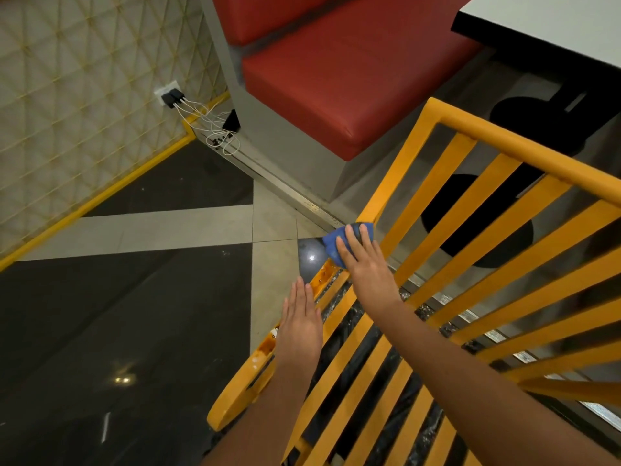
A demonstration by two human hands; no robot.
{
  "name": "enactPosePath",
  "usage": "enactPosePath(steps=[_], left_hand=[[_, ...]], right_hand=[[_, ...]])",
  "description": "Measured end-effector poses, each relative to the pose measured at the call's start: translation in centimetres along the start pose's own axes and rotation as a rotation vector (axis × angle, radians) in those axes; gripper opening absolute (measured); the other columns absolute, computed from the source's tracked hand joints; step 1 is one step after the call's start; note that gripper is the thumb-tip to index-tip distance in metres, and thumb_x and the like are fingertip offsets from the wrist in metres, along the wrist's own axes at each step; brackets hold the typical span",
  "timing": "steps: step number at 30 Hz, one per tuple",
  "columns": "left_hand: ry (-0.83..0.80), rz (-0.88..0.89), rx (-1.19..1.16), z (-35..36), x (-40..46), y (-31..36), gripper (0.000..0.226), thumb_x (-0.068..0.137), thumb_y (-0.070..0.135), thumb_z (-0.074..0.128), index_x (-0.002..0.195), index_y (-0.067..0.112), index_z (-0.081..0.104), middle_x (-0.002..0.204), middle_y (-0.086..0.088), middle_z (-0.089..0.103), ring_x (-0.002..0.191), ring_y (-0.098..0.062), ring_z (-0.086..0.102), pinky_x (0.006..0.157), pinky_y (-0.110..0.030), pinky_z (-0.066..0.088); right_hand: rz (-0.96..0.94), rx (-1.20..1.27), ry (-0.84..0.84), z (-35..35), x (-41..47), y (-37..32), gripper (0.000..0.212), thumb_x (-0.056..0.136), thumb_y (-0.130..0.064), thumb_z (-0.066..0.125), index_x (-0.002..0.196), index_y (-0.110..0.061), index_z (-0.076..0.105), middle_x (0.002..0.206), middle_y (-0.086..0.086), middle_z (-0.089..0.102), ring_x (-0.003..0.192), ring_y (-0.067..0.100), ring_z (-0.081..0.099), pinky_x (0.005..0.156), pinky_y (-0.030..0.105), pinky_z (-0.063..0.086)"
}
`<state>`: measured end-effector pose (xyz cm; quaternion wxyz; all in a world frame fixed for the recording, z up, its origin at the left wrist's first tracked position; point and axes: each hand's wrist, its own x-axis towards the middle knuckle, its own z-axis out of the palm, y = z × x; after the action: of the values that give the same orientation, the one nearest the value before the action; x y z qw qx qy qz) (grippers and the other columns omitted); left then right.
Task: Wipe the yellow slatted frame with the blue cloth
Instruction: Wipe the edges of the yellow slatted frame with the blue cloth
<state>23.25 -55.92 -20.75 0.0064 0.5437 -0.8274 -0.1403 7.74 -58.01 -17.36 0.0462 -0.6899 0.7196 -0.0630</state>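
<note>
Wiping underway: right hand (361, 260) flat, fingers straight and together, pressing blue cloth (336, 245) onto left rail of yellow slatted frame (477, 210), near rail's far end. Left hand (300, 322) flat, fingers together, resting on same rail nearer body, bracing. Cloth looks soft, light, bunches easily; palm pressure beats pinching. Frame looks rigid, smooth paint, likely slick; brown smears on rail near left hand. Rail's long axis runs near-left to far-right; slats cross toward right.
</note>
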Motion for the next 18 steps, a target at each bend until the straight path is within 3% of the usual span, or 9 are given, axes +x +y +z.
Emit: enactPosePath(steps=[2, 4, 7, 10, 13, 16, 18], left_hand=[[-0.009, -0.005, 0.017, 0.4, 0.2, -0.2, 0.059, 0.079, 0.017, 0.071, 0.129, -0.005, 0.048, 0.136, -0.021, 0.048, 0.126, -0.03, 0.046, 0.102, -0.044, 0.028], [-0.009, 0.002, -0.003, 0.1, 0.0, -0.1, 0.057, 0.084, 0.017, 0.065, 0.133, -0.003, 0.043, 0.14, -0.02, 0.042, 0.131, -0.029, 0.04, 0.105, -0.043, 0.023], [-0.001, -0.004, -0.009, -0.5, -0.1, 0.3, 0.054, 0.094, 0.02, 0.048, 0.141, 0.0, 0.027, 0.15, -0.016, 0.023, 0.139, -0.027, 0.023, 0.109, -0.041, 0.009], [0.004, -0.02, -0.003, -0.5, -0.1, 0.1, 0.055, 0.092, 0.018, 0.051, 0.139, -0.001, 0.032, 0.148, -0.017, 0.027, 0.137, -0.028, 0.027, 0.109, -0.042, 0.014], [0.026, 0.022, -0.019, -0.4, -0.1, -0.1, 0.047, 0.086, 0.017, 0.056, 0.128, -0.004, 0.049, 0.135, -0.02, 0.049, 0.125, -0.03, 0.047, 0.101, -0.045, 0.03], [-0.021, 0.008, -0.023, -0.5, -0.1, -0.2, 0.049, 0.09, 0.022, 0.031, 0.124, -0.004, 0.054, 0.13, -0.019, 0.054, 0.121, -0.029, 0.051, 0.099, -0.043, 0.034], [-0.038, -0.019, -0.048, -0.6, -0.3, 0.0, 0.056, 0.09, 0.027, 0.02, 0.13, -0.002, 0.048, 0.137, -0.018, 0.048, 0.128, -0.027, 0.045, 0.103, -0.042, 0.028]], right_hand=[[-0.064, 0.0, -0.071, 0.2, -0.5, -0.2, 0.081, 0.086, 0.01, 0.051, 0.149, -0.012, 0.006, 0.158, 0.013, -0.002, 0.145, 0.034, -0.008, 0.116, 0.042, 0.0], [-0.109, -0.029, -0.09, -0.6, 0.3, 0.8, 0.08, 0.087, 0.01, 0.048, 0.15, -0.014, 0.004, 0.158, 0.011, -0.006, 0.145, 0.031, -0.011, 0.117, 0.041, -0.001], [-0.057, -0.055, -0.009, -1.3, 1.7, 2.5, 0.08, 0.084, 0.013, 0.052, 0.149, -0.011, 0.014, 0.158, 0.012, 0.005, 0.145, 0.033, -0.004, 0.117, 0.042, 0.003], [0.005, -0.027, 0.064, -0.3, 1.6, 1.6, 0.08, 0.077, 0.014, 0.061, 0.146, -0.007, 0.026, 0.156, 0.016, 0.019, 0.144, 0.038, 0.008, 0.115, 0.045, 0.009], [-0.009, -0.004, 0.021, 1.2, 0.0, -0.7, 0.081, 0.077, 0.012, 0.062, 0.146, -0.009, 0.025, 0.155, 0.016, 0.02, 0.143, 0.038, 0.01, 0.114, 0.044, 0.011], [-0.133, -0.045, -0.104, 0.8, -0.8, -1.0, 0.077, 0.088, 0.008, 0.049, 0.15, -0.012, 0.007, 0.158, 0.013, 0.0, 0.145, 0.034, -0.007, 0.117, 0.042, 0.002], [-0.196, -0.139, -0.118, -0.6, 0.1, 0.4, 0.076, 0.09, 0.005, 0.047, 0.15, -0.012, 0.003, 0.158, 0.014, -0.003, 0.144, 0.035, -0.01, 0.117, 0.043, -0.001]])
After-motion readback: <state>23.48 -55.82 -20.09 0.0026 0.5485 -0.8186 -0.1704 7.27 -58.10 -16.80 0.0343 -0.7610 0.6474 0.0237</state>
